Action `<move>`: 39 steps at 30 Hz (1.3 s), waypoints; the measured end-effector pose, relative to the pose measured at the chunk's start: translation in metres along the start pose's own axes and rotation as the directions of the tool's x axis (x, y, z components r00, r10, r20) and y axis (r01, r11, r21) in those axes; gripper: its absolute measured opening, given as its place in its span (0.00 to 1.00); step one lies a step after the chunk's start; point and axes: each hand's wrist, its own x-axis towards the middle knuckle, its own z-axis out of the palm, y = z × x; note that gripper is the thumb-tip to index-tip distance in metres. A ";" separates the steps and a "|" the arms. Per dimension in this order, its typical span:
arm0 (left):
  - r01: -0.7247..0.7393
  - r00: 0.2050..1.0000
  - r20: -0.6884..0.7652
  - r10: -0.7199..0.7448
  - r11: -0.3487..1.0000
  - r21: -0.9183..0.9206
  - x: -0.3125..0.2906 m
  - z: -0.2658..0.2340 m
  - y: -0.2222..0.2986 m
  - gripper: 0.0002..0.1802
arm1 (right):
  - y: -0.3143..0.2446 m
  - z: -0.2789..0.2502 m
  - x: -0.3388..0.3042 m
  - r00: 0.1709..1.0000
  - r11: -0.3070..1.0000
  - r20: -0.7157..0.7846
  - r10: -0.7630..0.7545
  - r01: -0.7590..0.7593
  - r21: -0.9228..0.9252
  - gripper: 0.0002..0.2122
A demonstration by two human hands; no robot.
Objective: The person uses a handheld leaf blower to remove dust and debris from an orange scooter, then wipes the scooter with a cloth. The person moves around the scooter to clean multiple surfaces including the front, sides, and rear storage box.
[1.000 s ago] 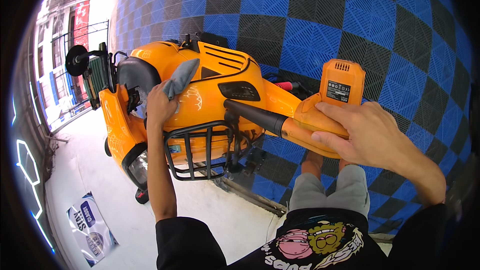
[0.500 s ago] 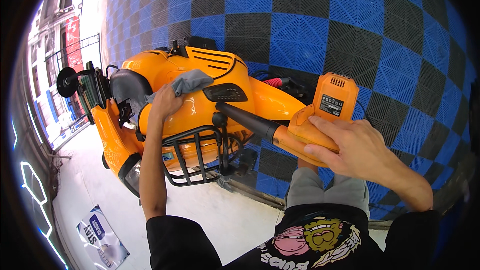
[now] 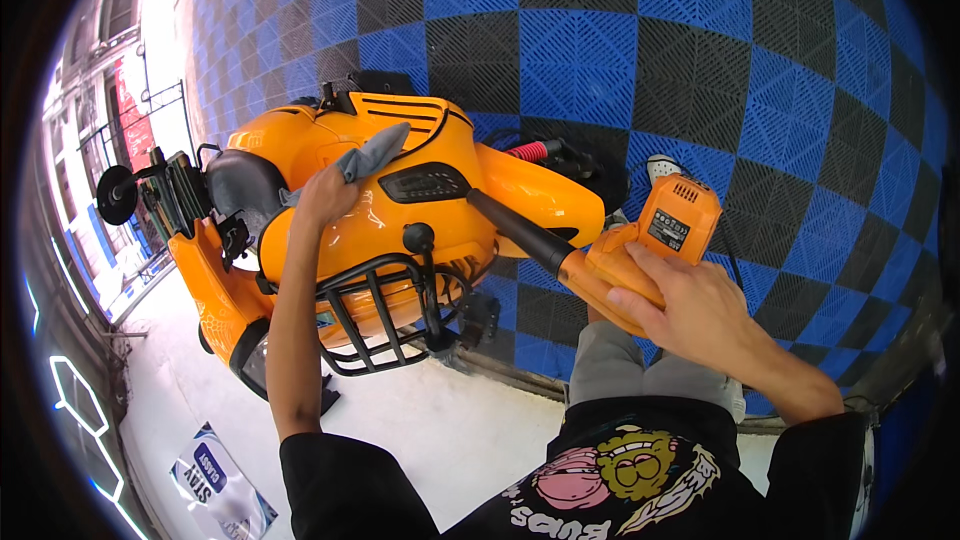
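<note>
An orange scooter point(image 3: 345, 237) stands in front of me, its body glossy. My left hand point(image 3: 328, 198) is closed on a grey cloth point(image 3: 375, 152) against the upper side panel, with a corner of the cloth sticking up. In my right hand point(image 3: 690, 305) is an orange cordless blower point(image 3: 618, 258), gripped by its body. Its long black nozzle point(image 3: 520, 233) points left at the scooter, the tip beside the rear edge of a dark oval vent point(image 3: 425, 182). Whether the tip touches the panel I cannot tell.
A black tubular rack point(image 3: 372, 310) juts from the scooter's near side, below the black seat point(image 3: 245, 183). A red spring point(image 3: 530, 151) shows near the rear wheel. Blue and black floor tiles point(image 3: 580, 60) meet a white floor, where a poster point(image 3: 222, 485) lies.
The scooter sits further left in view. The nozzle tip has shifted from the vent's lower edge toward its rear end. The cloth's loose corner now points up; the left hand still holds it.
</note>
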 end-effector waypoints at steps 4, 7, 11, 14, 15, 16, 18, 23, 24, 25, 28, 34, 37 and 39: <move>0.023 0.997 0.078 -0.026 0.999 0.046 0.026 0.015 0.014 0.23 | 0.014 0.000 0.015 0.999 0.998 -0.011 0.031 -0.031 0.054 0.29; 0.067 0.990 0.111 -0.081 0.990 0.127 0.047 0.028 0.026 0.27 | 0.019 -0.005 0.030 0.999 0.995 0.009 0.053 -0.053 0.090 0.27; 0.144 0.977 0.127 -0.172 0.968 0.207 0.072 0.047 0.035 0.29 | 0.021 -0.015 0.049 0.998 0.994 0.017 0.064 -0.065 0.089 0.27; 0.148 0.973 0.148 -0.176 0.973 0.178 0.090 0.059 0.043 0.29 | 0.022 -0.025 0.059 0.998 0.996 0.010 0.055 -0.055 0.076 0.26; 0.153 0.971 0.157 -0.180 0.974 0.167 0.093 0.064 0.046 0.29 | 0.024 -0.028 0.062 0.999 0.996 0.007 0.048 -0.049 0.069 0.26; 0.143 0.973 0.161 -0.167 0.979 0.148 0.095 0.067 0.049 0.30 | 0.025 -0.031 0.066 0.998 0.997 0.014 0.059 -0.059 0.056 0.26; 0.135 0.973 0.169 -0.158 0.981 0.138 0.099 0.070 0.054 0.30 | 0.027 -0.034 0.073 0.997 0.997 0.026 0.069 -0.070 0.035 0.26; 0.154 0.977 0.139 -0.162 0.986 0.064 0.104 0.075 0.062 0.30 | 0.031 -0.035 0.100 0.998 0.998 0.035 0.057 -0.057 0.010 0.26; 0.142 0.982 0.119 -0.149 0.988 0.067 0.104 0.077 0.063 0.28 | 0.032 -0.035 0.104 0.998 0.999 0.031 0.045 -0.046 0.008 0.26; 0.133 0.985 0.099 -0.141 0.988 0.078 0.107 0.079 0.065 0.27 | 0.032 -0.035 0.106 0.999 0.999 0.025 0.039 -0.040 0.006 0.26; 0.175 0.974 0.139 -0.178 0.984 0.033 0.108 0.082 0.066 0.29 | 0.033 -0.036 0.112 1.000 0.999 -0.021 0.005 -0.004 0.044 0.24; 0.073 0.988 0.127 -0.083 0.994 0.086 0.111 0.083 0.071 0.29 | 0.036 -0.031 0.139 0.998 0.999 -0.058 -0.010 0.012 0.031 0.22; 0.066 0.994 0.080 -0.079 0.986 0.155 0.111 0.088 0.071 0.26 | 0.038 -0.031 0.144 0.990 0.998 -0.132 -0.052 0.046 -0.046 0.20; 0.043 0.994 0.096 -0.050 0.996 0.080 0.108 0.091 0.065 0.26 | 0.038 -0.035 0.132 0.994 0.998 -0.092 -0.059 0.055 -0.037 0.20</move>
